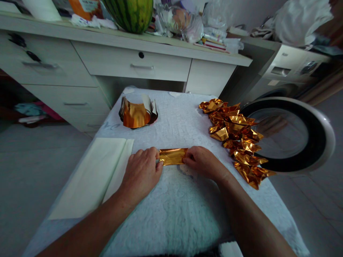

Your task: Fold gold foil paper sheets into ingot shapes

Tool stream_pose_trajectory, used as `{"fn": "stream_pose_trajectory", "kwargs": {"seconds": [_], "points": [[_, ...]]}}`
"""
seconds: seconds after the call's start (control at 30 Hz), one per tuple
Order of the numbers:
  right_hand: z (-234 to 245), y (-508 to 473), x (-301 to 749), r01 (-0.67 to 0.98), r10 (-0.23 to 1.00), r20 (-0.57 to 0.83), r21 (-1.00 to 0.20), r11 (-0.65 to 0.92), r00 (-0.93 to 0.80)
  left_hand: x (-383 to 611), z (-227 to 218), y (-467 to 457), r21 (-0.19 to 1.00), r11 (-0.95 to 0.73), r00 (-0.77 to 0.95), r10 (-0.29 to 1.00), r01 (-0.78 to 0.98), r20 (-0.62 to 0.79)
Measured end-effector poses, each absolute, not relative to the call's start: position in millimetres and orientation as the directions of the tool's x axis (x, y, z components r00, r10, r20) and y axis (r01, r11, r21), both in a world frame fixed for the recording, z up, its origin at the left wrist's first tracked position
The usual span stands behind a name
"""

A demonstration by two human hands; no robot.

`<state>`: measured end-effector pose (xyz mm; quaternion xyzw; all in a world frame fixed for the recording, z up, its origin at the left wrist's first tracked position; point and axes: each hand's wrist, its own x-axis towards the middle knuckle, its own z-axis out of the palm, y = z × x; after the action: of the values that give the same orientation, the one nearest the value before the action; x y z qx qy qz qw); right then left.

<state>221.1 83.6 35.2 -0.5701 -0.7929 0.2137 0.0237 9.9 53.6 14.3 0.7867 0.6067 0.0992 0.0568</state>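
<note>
A folded strip of gold foil paper (173, 157) lies low over the cloth, stretched between my two hands. My left hand (143, 167) pinches its left end between thumb and fingers. At the other end, my right hand (200, 160) grips the strip the same way. To the right sits a pile of folded gold foil pieces (233, 125) with pointed ends, several in a row. Beyond my left hand stands a curled stack of gold foil sheets (136, 114). Pale paper sheets (93, 171) lie flat beside my left forearm.
The table has a light patterned cloth (177, 114). Behind it is a white drawer desk (115, 64) bearing a watermelon (131, 14), a glass bowl (177, 19) and plastic bags. A washing machine door (289, 134) hangs open at the right, close to the foil pile.
</note>
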Motion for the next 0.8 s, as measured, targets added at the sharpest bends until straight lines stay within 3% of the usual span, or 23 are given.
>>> {"fn": "stream_pose_trajectory", "kwargs": {"seconds": [0.33,0.6,0.8], "points": [[36,84,220,0.903,0.919,-0.210,-0.351,0.246,-0.333,11,14,52,0.265,-0.333,0.313,0.942,0.905,0.118],[34,83,219,0.912,0.927,-0.181,-0.314,0.263,-0.329,13,8,50,0.112,-0.601,0.558,0.785,0.791,0.269],[35,83,220,0.912,0.929,-0.202,-0.338,0.231,-0.310,17,11,42,-0.040,-0.676,0.662,0.706,0.736,0.253]]}}
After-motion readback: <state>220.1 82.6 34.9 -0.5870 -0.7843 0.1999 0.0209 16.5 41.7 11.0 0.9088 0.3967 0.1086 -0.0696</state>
